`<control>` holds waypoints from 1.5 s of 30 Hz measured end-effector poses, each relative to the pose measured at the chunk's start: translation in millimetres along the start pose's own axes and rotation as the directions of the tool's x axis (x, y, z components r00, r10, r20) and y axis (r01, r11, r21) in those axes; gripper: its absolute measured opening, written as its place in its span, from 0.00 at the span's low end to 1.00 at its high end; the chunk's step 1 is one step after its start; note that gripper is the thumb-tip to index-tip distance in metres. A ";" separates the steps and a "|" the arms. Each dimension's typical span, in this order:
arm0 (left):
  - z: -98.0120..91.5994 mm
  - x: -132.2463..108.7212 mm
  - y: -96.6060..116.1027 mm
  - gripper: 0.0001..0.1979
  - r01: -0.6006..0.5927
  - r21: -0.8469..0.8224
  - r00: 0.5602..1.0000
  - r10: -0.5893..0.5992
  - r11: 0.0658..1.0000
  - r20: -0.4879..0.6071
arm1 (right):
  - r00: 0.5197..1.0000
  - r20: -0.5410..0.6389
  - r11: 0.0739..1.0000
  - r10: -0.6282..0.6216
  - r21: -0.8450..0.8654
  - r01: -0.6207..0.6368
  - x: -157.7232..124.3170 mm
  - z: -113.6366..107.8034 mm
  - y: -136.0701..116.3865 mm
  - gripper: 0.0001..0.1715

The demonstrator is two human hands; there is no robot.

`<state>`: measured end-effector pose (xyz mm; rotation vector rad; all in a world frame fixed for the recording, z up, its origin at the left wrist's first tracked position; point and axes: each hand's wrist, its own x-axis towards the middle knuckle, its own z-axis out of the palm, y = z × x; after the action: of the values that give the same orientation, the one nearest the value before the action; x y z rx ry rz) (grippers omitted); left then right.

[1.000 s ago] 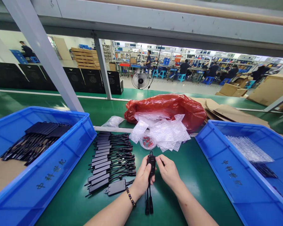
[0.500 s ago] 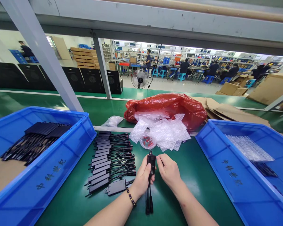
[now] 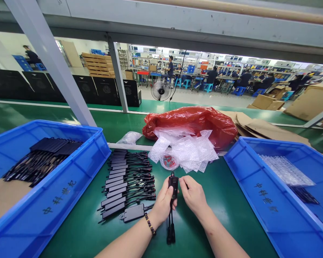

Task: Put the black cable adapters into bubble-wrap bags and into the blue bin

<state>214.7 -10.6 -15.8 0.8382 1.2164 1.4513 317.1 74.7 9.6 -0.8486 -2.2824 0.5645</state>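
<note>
Head view is showing a green surface (image 3: 226, 186) running between two blue walls: the left crate (image 3: 88, 170) is bounding it on one side, the right crate (image 3: 247, 179) on the other. A wide stretch of green is lying between the right forearm and the right crate, while the row of black adapters (image 3: 115, 188) is taking up the room beside the left crate. Bubble bags (image 3: 187, 150) and a red bag (image 3: 193, 118) are edging the far side. The black device (image 3: 173, 188) is sitting in the left hand (image 3: 161, 202), just beside the right fingertips, its looped end pointing away and its two cables (image 3: 171, 215) trailing toward the wearer. The left hand is gripping the body, thumb laid along it and fingers wrapping beneath; a bead bracelet (image 3: 150, 225) is circling that wrist. The right hand (image 3: 194, 193) is curling, thumb and forefinger drawn close near the device's upper edge; whether they are pinching anything, I cannot tell. Both forearms are angling inward from below.
</note>
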 end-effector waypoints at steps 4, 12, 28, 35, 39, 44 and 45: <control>-0.1 -0.3 -1.3 0.28 0.000 -0.017 1.000 0.000 1.000 0.009 | 0.997 0.056 0.993 0.059 0.101 -0.064 0.4 0.9 1.5 0.19; 1.6 2.5 5.8 0.27 0.055 -0.133 0.998 -0.058 0.990 -0.015 | 0.996 0.086 0.959 -0.010 0.283 -0.015 2.0 -5.2 1.3 0.22; 2.3 7.0 18.1 0.28 0.085 -0.228 0.984 -0.118 0.970 -0.136 | 0.907 0.097 0.803 0.409 -0.511 -0.308 15.6 0.0 46.4 0.15; 3.8 5.8 20.9 0.18 0.158 -0.281 0.983 -0.178 0.947 -0.045 | 0.859 -0.236 0.855 0.454 -0.156 -0.495 26.4 -14.2 78.6 0.18; 3.3 3.5 20.2 0.21 0.193 -0.281 0.980 -0.200 0.940 0.002 | 0.822 -0.206 0.848 0.531 0.120 -0.517 48.4 -15.6 89.0 0.33; 1.0 4.8 17.3 0.21 0.188 -0.275 0.982 -0.187 0.943 0.031 | 0.878 -0.150 0.886 0.455 0.178 -0.428 61.6 -17.9 84.8 0.25; 0.5 5.3 17.5 0.20 0.179 -0.274 0.984 -0.178 0.945 0.028 | 0.859 -0.228 0.886 0.458 0.200 -0.419 60.6 -21.0 82.9 0.25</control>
<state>209.3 -4.8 0.7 0.5263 1.0287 1.4287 330.6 178.4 1.6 -1.3023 -1.7783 0.7517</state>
